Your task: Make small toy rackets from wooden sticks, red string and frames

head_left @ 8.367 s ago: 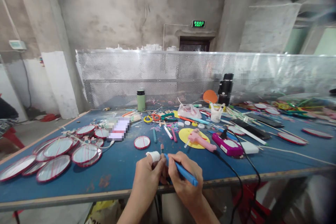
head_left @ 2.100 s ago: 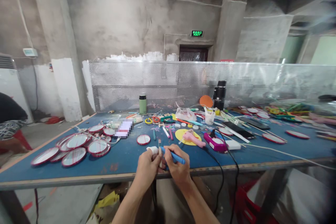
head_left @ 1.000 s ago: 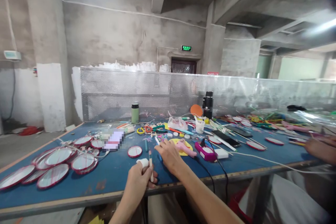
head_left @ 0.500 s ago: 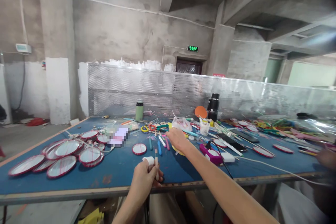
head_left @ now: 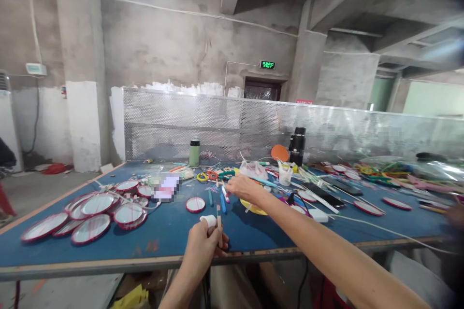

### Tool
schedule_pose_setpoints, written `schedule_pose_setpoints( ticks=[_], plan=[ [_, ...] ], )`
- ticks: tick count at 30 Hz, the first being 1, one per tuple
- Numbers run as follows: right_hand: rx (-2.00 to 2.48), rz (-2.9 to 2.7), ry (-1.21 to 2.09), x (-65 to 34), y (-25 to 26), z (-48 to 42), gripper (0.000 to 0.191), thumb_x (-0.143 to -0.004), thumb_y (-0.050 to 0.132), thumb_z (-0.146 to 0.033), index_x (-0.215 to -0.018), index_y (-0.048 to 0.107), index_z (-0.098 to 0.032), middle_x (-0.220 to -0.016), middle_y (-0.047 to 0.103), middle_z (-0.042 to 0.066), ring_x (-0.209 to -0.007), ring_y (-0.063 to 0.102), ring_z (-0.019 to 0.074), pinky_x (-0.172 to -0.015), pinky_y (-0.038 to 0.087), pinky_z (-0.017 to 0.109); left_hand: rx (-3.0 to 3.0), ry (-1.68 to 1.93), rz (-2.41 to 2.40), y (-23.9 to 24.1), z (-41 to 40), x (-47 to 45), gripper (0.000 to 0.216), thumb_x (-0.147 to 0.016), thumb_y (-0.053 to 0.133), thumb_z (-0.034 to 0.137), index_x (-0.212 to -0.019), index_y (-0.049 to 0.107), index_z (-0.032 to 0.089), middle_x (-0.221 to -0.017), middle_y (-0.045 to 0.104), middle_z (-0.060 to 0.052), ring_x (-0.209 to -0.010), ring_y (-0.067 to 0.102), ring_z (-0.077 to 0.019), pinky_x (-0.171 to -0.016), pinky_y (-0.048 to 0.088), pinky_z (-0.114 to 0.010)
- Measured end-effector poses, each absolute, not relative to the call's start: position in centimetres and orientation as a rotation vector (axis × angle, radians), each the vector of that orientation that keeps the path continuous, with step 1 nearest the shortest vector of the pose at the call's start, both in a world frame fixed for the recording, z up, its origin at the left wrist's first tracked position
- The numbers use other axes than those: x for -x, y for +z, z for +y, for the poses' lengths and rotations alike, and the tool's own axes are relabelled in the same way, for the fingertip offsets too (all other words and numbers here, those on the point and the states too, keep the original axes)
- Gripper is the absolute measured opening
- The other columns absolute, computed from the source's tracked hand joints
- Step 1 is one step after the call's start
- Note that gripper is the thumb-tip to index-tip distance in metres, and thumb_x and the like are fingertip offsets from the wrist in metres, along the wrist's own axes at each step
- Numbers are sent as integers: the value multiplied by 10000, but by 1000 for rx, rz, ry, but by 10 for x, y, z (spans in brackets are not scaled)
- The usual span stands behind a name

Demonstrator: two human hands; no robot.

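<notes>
My left hand (head_left: 208, 239) is closed near the table's front edge. It grips a flat wooden stick (head_left: 219, 217) held upright, and a small white rounded object (head_left: 209, 220) sits at its fingertips, its kind unclear. Stretched forward over the table, my right hand (head_left: 242, 188) has its fingers bent together beside a pink-and-white pen (head_left: 225, 195); whether they hold anything is hidden. Blue pens (head_left: 223, 202) lie just in front of those fingers. Under my right wrist shows a yellow round thing (head_left: 253, 208). A small round white disc with a red rim (head_left: 195, 204) lies left of the pens.
Red-rimmed discs (head_left: 90, 229) are heaped at the left. A phone (head_left: 167, 187) lies beside them. Behind stand a green bottle (head_left: 195, 153), a black flask (head_left: 297, 147) and a white cup (head_left: 285, 173). A dark phone (head_left: 322, 194) and a white cable (head_left: 377, 231) lie at the right.
My right hand has shifted slightly left and down toward the pink-and-white pen. My left hand keeps its hold on the wooden stick. The view has moved a little.
</notes>
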State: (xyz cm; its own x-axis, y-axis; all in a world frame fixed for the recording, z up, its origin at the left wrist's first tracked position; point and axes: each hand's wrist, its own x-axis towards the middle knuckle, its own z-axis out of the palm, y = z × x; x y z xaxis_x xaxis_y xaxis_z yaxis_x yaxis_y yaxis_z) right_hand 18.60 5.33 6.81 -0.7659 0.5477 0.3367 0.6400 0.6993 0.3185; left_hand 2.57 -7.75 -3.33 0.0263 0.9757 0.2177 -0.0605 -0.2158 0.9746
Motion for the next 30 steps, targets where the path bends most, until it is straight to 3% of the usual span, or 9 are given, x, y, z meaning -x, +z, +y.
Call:
schedule_pose_setpoints(
  ticks=[3,6,9,11,14,18,22,30],
  plan=[
    [943,-2421,-496,-195,81,30,29,-853,600,-147,-853,627,-159,-801,684,50,-749,625,173,-739,446,292,-1312,1368,1034,-31,-79,-26,263,-731,614,427,-745,571,167,-636,677,-27,-550,655,-178,-440,535,-252],
    [970,-2116,-340,-204,71,-11,258,-988,389,-251,-892,609,-155,-675,633,21,-553,570,133,-556,449,246,-1302,1384,1054,-28,-81,-25,289,-718,627,443,-746,577,160,-631,678,-31,-543,655,-177,-431,533,-250],
    [944,-1894,-114,-206,36,-51,432,-1034,220,-286,-913,604,-129,-614,613,17,-425,527,102,-441,446,220,-1300,1393,1056,-27,-82,-25,308,-702,635,464,-724,579,162,-618,676,-29,-529,650,-177,-430,533,-253],
    [774,-1511,429,-201,10,-66,374,-1005,362,-378,-934,628,-124,-629,644,32,-406,535,113,-388,434,229,-1298,1392,1063,-27,-81,-25,325,-682,641,485,-718,577,169,-617,680,-29,-535,658,-186,-433,535,-259],
    [685,-1225,800,-189,-15,-71,347,-898,576,-458,-909,665,-123,-647,673,43,-404,533,113,-362,416,224,-1299,1381,1089,-28,-80,-25,363,-662,642,520,-742,588,169,-622,687,-31,-547,669,-207,-443,546,-286],
    [692,-1160,826,-180,-17,-69,305,-781,733,-426,-850,685,-133,-653,693,36,-387,519,95,-374,409,215,-1320,1373,1112,-31,-77,-24,370,-670,654,519,-763,591,166,-628,692,-29,-551,669,-212,-445,546,-292],
    [719,-1203,788,-177,-9,-75,273,-812,708,-401,-727,683,-143,-631,692,31,-391,517,88,-390,405,210,-1351,1370,1102,-35,-76,-23,351,-701,652,509,-765,576,173,-625,692,-25,-528,659,-200,-441,536,-283],
    [656,-1228,807,-161,-13,-75,231,-824,680,-383,-795,701,-155,-609,657,7,-413,530,107,-399,440,222,-1378,1367,1080,-32,-78,-22,359,-713,657,523,-750,613,169,-583,660,-4,-508,643,-185,-433,533,-266]
  ],
)
